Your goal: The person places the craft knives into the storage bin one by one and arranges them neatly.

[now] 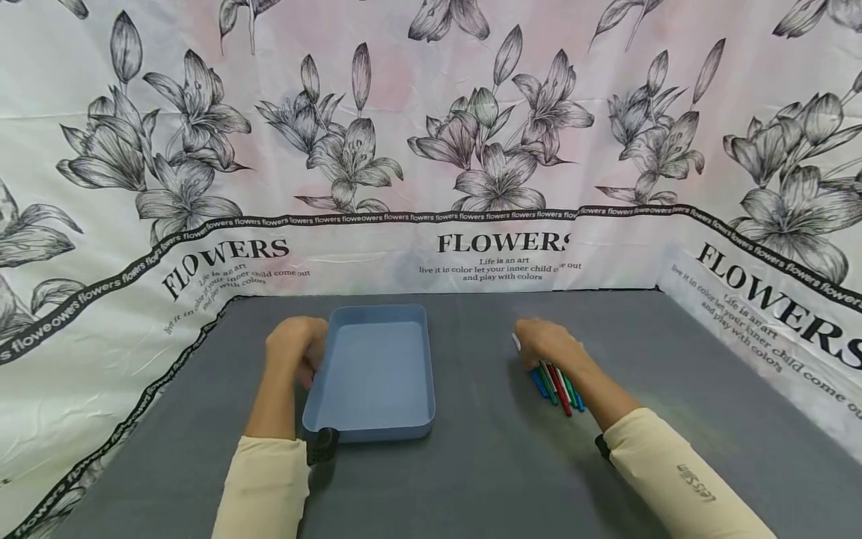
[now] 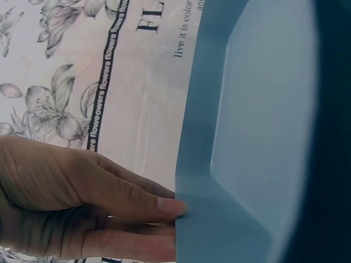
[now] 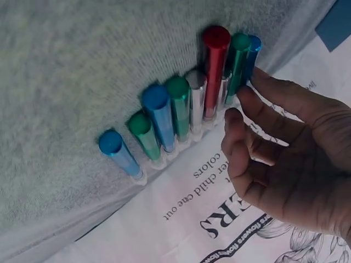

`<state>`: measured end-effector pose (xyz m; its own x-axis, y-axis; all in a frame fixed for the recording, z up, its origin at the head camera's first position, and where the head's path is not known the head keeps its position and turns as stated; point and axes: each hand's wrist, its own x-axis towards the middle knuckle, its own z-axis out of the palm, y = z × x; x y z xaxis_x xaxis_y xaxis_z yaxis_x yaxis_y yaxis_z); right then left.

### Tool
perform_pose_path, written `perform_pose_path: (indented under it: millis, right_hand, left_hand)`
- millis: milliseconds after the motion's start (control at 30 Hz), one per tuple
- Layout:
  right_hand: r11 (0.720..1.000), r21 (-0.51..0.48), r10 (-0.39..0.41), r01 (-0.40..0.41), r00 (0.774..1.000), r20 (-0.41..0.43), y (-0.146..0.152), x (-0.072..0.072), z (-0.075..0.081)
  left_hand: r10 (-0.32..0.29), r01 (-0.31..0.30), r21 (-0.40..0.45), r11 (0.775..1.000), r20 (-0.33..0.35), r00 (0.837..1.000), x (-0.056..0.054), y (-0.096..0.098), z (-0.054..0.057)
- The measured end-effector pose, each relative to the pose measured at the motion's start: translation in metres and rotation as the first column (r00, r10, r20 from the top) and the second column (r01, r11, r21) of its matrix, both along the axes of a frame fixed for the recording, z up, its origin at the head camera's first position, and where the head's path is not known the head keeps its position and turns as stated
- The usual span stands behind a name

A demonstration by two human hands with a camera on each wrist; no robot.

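Note:
My left hand (image 1: 299,348) is at the left side of a blue rectangular tray (image 1: 431,367). In the left wrist view its thumb (image 2: 171,207) lies over the rim and the fingers are behind the wall, pinching it. My right hand (image 1: 547,340) is over a row of markers (image 1: 560,389) with blue, green, red and silvery caps. Its thumb and index finger pinch the end blue marker (image 3: 253,52), whose lower part the fingers hide. A green marker (image 3: 239,55) and a red marker (image 3: 215,66) lie beside it; the other fingers are curled.
The tray stands on a grey tabletop (image 1: 471,479), left of the markers. A floral printed cloth (image 1: 498,254) hangs along the back and both sides. At the row's far end in the right wrist view lies another blue marker (image 3: 118,150).

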<state>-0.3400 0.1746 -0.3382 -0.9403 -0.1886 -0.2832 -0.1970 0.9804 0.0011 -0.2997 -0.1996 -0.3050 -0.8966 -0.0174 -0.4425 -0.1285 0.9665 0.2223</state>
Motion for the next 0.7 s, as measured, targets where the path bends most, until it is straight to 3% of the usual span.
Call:
perform_pose_path:
  millis: [233, 567, 700]
  right_hand:
    - [0.994, -0.057, -0.093, 0.093, 0.996, 0.005, -0.0008, -0.0001, -0.0025]
    - [0.978, -0.143, -0.145, 0.15, 0.988, 0.045, 0.0029, -0.0064, -0.0064]
    - [0.97, -0.208, -0.117, 0.125, 0.992, 0.048, 0.0002, -0.0042, -0.0007]
  left_hand:
    - [-0.01, 0.01, -0.03, 1.0, 0.005, 1.0, -0.002, 0.0019, 0.0]
    - [-0.011, 0.01, -0.056, 0.998, -0.025, 1.0, -0.0013, 0.0057, -0.0008]
    - [-0.006, 0.005, -0.061, 0.998, -0.028, 1.0, -0.0012, 0.0074, 0.0006]
